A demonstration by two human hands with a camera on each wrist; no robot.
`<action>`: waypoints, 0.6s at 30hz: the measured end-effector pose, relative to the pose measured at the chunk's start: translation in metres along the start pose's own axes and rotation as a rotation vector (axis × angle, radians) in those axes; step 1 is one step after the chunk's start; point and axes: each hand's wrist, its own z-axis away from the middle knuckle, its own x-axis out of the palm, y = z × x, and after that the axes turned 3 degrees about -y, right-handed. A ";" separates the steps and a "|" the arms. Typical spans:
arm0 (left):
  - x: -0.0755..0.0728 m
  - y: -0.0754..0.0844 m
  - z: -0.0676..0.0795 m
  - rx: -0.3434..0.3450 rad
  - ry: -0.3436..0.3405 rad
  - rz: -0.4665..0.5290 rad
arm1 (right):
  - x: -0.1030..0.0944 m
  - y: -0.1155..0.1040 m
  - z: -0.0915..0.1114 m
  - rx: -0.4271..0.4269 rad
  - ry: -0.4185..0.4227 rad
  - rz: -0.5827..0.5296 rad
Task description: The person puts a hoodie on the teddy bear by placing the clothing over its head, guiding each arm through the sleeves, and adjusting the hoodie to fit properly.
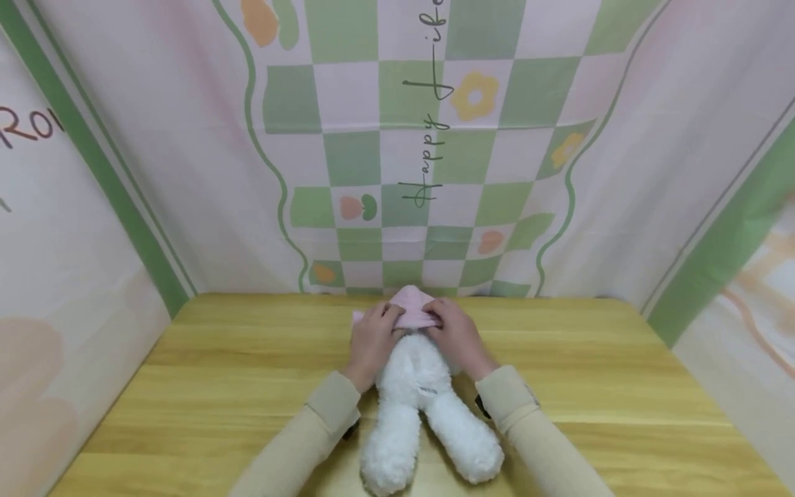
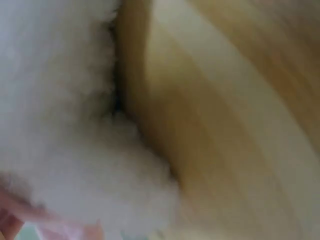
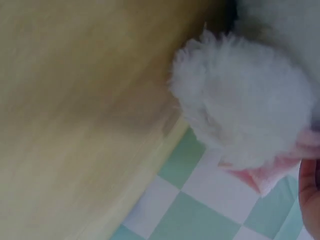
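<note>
A white plush toy [image 1: 415, 369] lies on the wooden table, its two legs spread toward me. Over its head end sits a pink cloth piece [image 1: 413, 306] that rises to a rounded peak; whether it is a hat or a loose cloth I cannot tell. My left hand [image 1: 374, 339] pinches the cloth's left side between thumb and fingers. On the opposite side, my right hand [image 1: 458, 338] grips its edge in the same way. White fur [image 3: 245, 100] fills much of the right wrist view, with pink fabric [image 3: 267, 175] beyond it. The toy's head is mostly hidden.
The wooden table [image 1: 248, 359] extends to both sides of the toy. Behind its far edge hangs a green-and-white checked curtain [image 1: 406, 155], with pale fabric walls at left and right.
</note>
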 end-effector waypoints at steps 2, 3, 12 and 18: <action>-0.003 -0.003 0.000 -0.002 -0.036 0.044 | -0.002 0.002 0.001 0.041 0.029 -0.049; -0.005 -0.004 0.000 -0.002 -0.062 0.078 | -0.003 0.002 0.001 0.048 0.038 -0.065; -0.007 -0.005 0.002 -0.103 -0.202 0.248 | -0.009 -0.001 0.004 -0.010 0.035 -0.154; -0.002 -0.004 0.001 -0.150 -0.176 0.239 | -0.016 -0.001 0.010 -0.021 -0.055 -0.286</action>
